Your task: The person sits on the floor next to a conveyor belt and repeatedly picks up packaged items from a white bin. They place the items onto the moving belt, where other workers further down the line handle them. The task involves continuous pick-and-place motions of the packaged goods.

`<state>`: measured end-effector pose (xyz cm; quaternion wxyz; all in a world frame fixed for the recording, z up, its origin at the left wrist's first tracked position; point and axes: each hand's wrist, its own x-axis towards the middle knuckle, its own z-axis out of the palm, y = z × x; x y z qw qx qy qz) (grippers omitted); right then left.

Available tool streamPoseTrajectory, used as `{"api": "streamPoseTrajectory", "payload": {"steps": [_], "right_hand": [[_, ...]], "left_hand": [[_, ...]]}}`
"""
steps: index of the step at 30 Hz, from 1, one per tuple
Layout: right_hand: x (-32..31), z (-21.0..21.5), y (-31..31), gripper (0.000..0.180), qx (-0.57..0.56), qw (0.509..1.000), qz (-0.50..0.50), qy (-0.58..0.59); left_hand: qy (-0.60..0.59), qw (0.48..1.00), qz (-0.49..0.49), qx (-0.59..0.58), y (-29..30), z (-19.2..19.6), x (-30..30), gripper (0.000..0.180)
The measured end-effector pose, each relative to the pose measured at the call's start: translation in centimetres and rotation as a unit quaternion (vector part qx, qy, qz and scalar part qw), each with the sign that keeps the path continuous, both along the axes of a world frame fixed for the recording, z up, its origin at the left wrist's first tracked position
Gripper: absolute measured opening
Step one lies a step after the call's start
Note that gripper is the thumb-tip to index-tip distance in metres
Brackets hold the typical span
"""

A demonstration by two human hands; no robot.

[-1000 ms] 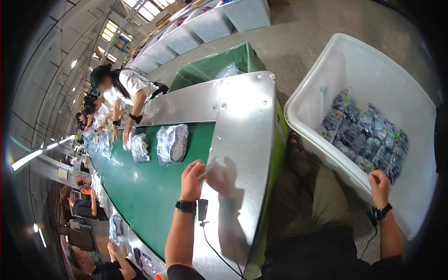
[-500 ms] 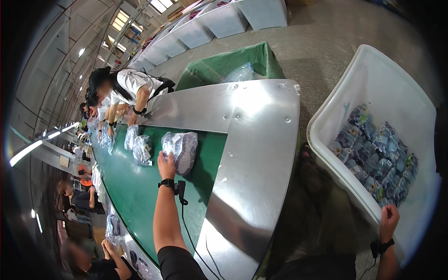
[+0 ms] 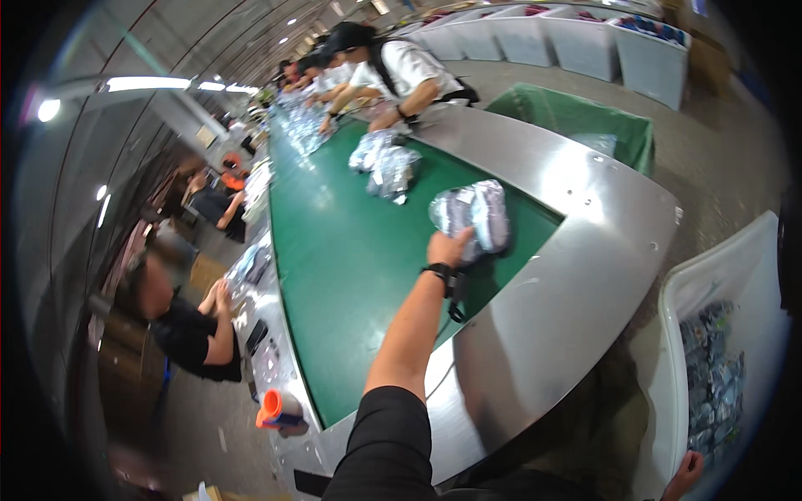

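A smooth green belt [image 3: 351, 275] runs away ahead of you, its matte surface narrowing into the distance. Around its near end curves your tabletop [image 3: 576, 292] of shiny, riveted metal, throwing back bright glare. To your right stands a white bin [image 3: 739, 271], deep and smooth-walled, seemingly of hard plastic. Beyond the tabletop sits a green cart [image 3: 635, 149] with sides like canvas. In the bin lies a bumpy heap of bluish-grey packs [image 3: 710, 380] in glossy wrap.

The package [image 3: 474, 209] lies on the belt near its end, in front of you: rounded grey shapes, perhaps footwear, in clear, crinkled film. It looks light, soft and hard to break, with a slippery skin; the full, rounded sides should give a surer hold than loose film. Two smaller bags, one silvery [image 3: 393, 173], lie farther up the belt.

Your left hand [image 3: 449, 248] touches the package's near side; you cannot tell from this view whether its fingers are clamped. Your right hand [image 3: 685, 474] is at the bin's near rim, finger spacing unclear. A black band [image 3: 439, 270] circles your left wrist.
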<state>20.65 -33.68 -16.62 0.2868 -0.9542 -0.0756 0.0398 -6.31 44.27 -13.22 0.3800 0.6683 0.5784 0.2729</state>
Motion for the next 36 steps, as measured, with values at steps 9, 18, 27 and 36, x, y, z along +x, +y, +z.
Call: {"api": "streamPoseTrajectory", "payload": {"steps": [9, 18, 27, 36], "right_hand": [[1.1, -0.7, -0.6, 0.019, 0.021, 0.986, 0.144, -0.076], [1.5, -4.9, -2.4, 0.01, 0.222, 0.968, 0.118, -0.012], [-0.8, -1.1, 0.7, 0.01, 0.241, 0.969, 0.06, -0.006], [-1.7, 1.0, 2.4, 0.01, 0.22, 0.973, 0.039, -0.047]], "left_hand": [[0.009, 0.994, 0.062, 0.09, -15.1, 2.1, -3.4, 0.059], [0.12, 0.932, -0.179, 0.292, -19.8, 4.8, -13.2, 0.048], [-0.041, 0.979, -0.132, -0.148, -20.0, 7.3, -14.2, 0.06], [-0.25, 0.954, -0.149, -0.071, -21.7, 4.6, -5.1, 0.092]]}}
